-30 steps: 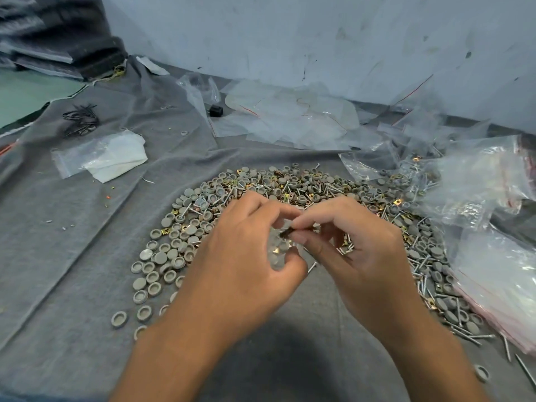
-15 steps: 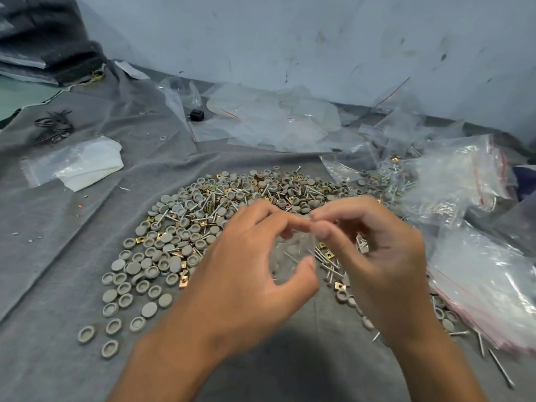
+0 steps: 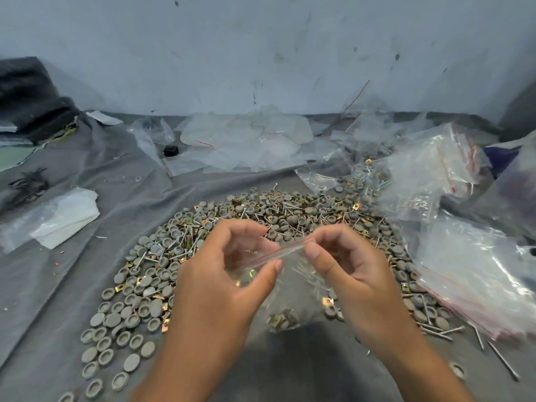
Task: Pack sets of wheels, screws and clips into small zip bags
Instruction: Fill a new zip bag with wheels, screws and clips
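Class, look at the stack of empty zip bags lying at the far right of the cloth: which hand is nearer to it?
Right. The right hand is just beside the stack of empty zip bags; the left hand lies beyond it, farther away.

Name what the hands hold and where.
Both left hand and right hand pinch the small clear plastic zip bag by its red-lined top edge.

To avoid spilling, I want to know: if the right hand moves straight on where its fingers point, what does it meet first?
Probably the left hand: the right hand points left along the small zip bag both pinch. Depth is unclear.
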Demonstrator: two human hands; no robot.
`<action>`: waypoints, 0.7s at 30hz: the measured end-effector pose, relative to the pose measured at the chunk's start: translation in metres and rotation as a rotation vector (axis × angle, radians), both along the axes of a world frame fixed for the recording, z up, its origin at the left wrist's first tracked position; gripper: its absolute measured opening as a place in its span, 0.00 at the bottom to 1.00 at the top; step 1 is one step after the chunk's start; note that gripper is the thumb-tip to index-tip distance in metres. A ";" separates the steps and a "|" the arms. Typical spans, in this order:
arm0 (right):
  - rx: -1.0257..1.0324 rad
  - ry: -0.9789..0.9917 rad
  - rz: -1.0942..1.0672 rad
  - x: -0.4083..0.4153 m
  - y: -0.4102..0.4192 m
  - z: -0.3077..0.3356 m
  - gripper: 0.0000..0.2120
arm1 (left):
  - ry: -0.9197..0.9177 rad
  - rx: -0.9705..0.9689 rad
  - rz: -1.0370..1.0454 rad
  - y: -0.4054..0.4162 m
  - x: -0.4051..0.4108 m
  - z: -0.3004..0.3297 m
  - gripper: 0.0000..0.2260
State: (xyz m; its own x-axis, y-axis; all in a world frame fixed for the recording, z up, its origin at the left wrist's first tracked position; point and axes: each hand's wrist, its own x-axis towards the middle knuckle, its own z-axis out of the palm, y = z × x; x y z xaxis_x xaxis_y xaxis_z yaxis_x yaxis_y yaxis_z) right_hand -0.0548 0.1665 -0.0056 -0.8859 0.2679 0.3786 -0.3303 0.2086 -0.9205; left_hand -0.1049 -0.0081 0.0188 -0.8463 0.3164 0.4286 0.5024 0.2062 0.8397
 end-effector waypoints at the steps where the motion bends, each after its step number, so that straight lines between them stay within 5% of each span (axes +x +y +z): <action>1: -0.006 0.003 -0.011 0.000 -0.002 -0.001 0.06 | -0.014 0.029 -0.003 0.002 0.000 0.000 0.16; 21: 0.046 0.027 -0.009 0.001 -0.009 -0.006 0.07 | 0.015 0.089 -0.027 0.017 0.001 -0.006 0.12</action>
State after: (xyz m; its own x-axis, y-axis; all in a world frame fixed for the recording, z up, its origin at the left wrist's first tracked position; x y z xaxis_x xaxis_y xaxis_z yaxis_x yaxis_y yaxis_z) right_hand -0.0538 0.1575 -0.0116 -0.8728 0.2577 0.4145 -0.3529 0.2534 -0.9007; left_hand -0.1035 0.0087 0.0128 -0.8313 0.2986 0.4688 0.5194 0.1171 0.8465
